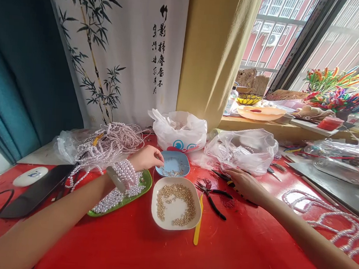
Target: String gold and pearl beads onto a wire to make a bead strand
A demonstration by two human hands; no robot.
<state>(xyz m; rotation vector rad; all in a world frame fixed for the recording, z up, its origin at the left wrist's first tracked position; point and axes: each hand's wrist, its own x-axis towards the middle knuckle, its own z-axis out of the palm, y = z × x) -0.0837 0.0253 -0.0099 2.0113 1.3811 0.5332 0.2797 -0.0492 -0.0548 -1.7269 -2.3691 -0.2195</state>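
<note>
Reaching into the blue dish: the left hand (146, 157) has its fingertips pinched down among the small gold pins in the blue dish (173, 164); whether a pin is already caught between them is too small to tell
Right hand: the right hand (246, 184) lies flat and open on the red table (250, 256), fingers resting on the handle of a pair of pliers (225, 178), not closed round it
Other pliers: a second black-handled pair (213, 197) lies loose just in front, untouched
White dish: the white dish (176, 203) sits nearest the person, holding a ring of gold beads with a bare middle
Green tray: the green tray (142, 189) lies under the left wrist, heaped with loose pearls (112, 199)
Left wrist: several finished-looking pearl bracelets (125, 173) are stacked there, beside a pale bangle
Pearl strands: a big tangle of strung pearls (110, 141) is piled behind the tray; more strands (331, 217) lie on the table by the right forearm
Yellow stick: a thin yellow tool (198, 219) rests against the white dish's right side
Bags: a white plastic bag (180, 130) and a clear bag (243, 150) stand behind the dishes
Progress, as I judge it: plenty is already strung, but the dishes and tray remain well stocked, and no piece is being assembled in the hands right now, so this looks like the picking-up of parts for a fresh piece, with much left to do
</note>
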